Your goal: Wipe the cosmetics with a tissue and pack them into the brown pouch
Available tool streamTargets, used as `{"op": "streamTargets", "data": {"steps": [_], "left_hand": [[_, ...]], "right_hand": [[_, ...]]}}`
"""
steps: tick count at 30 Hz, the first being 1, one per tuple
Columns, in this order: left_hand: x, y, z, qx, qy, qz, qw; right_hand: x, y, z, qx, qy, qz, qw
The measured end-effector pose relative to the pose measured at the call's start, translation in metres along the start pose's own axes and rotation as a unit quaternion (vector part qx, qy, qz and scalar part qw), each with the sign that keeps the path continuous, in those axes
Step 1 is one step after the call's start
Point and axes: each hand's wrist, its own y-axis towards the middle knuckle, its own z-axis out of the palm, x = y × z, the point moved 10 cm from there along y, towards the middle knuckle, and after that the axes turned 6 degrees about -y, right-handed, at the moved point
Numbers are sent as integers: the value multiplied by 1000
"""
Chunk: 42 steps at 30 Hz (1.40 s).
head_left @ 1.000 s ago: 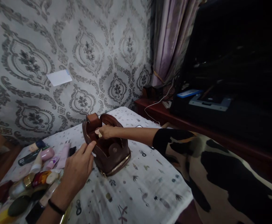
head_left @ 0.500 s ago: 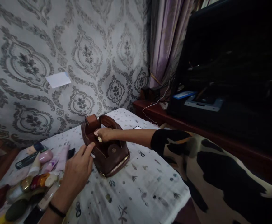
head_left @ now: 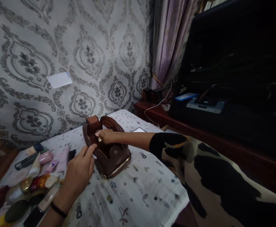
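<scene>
A brown bag (head_left: 116, 162) lies unzipped on a white patterned cloth (head_left: 138, 186). Reaching into its opening, my right hand (head_left: 106, 136) is closed around a small pale pink and cream item (head_left: 97, 133), partly hidden by the fingers. My left hand (head_left: 82, 164) pinches the near left edge of the bag, with a white bit showing by its fingertips. A black band circles the left wrist. The bag's inner bottom is dark and hard to make out.
Several tubes, jars and bottles (head_left: 62, 160) crowd the cloth at the left. A phone (head_left: 139, 130) lies behind the right forearm. A reddish wooden surface (head_left: 157, 110) with cables and a large black screen (head_left: 232, 63) stands at the right.
The right forearm and sleeve have shifted slightly left, so more of the phone shows. Both hands otherwise keep nearly the same places at the bag.
</scene>
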Motion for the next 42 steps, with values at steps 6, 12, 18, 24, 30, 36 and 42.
{"op": "streamTargets", "data": {"steps": [6,12,18,24,30,36,42], "left_hand": [[2,0,2,13,-16,-15,1000],[3,0,2,14,-24,-23,999],[3,-2,2,8,-25,-19,999],[4,-2,3,17,-23,-22,999],[5,-1,5,38,-24,-41,998],[6,-2,8,54,-26,-52,997],[6,-3,9,44,-36,-47,997]], "right_hand": [[0,4,9,16,13,12,1000],[-10,5,26,44,30,56,997],[-13,6,28,20,54,55,997],[-14,5,26,8,50,78,996],[-13,-1,18,17,18,75,997],[10,-18,-6,-29,-23,-3,999],[45,-28,11,23,-21,-207,978]]}}
